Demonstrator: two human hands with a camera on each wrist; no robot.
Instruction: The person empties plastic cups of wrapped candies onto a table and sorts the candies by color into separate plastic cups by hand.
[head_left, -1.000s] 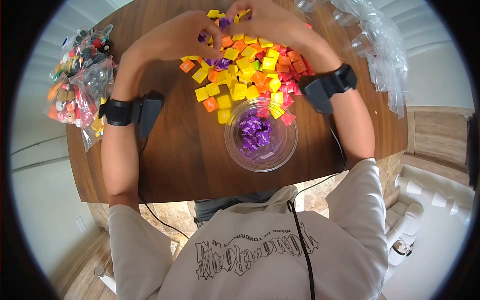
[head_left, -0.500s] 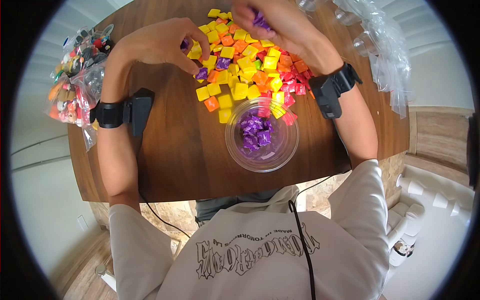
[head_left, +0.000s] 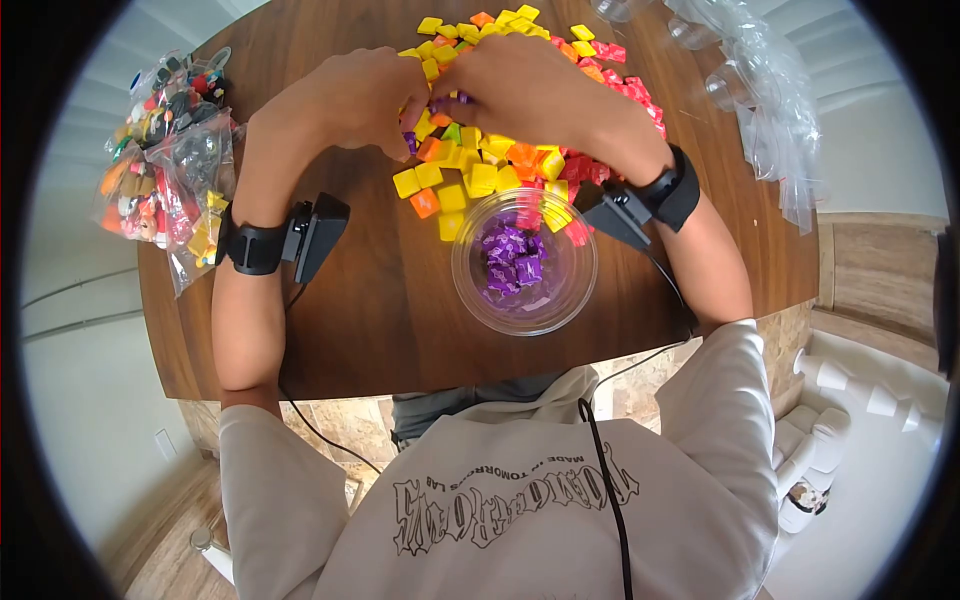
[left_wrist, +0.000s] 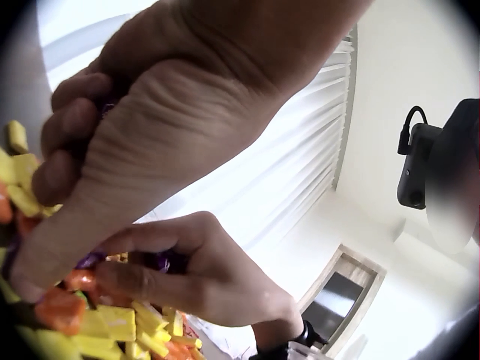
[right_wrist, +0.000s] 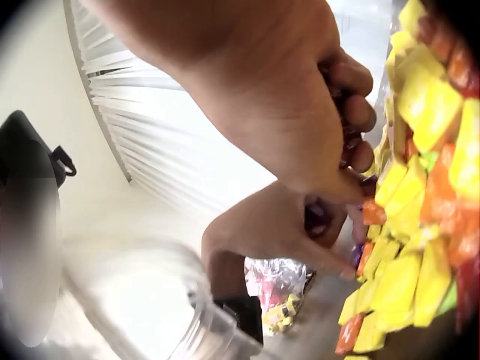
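Observation:
Over a pile of small square wrapped candies, yellow, orange, red and green, both hands work close together. My left hand pinches a purple wrapped candy at its fingertips. More purple shows inside its curled fingers in the right wrist view, a purple candy against the palm. My right hand reaches across the pile from the right, its fingers curled round purple candies. A round clear plastic bowl stands in front of the pile, with several purple candies at its bottom.
Clear bags of small colourful figures lie at the left of the wooden table. At the right edge are clear plastic bags and clear cups. Cables run from both wrist cameras over the table's front edge.
My right hand, lifted with purple candy half a second ago, has come down and left onto the pile. My left hand has shifted slightly, its fingertips now on a purple candy near the right hand.

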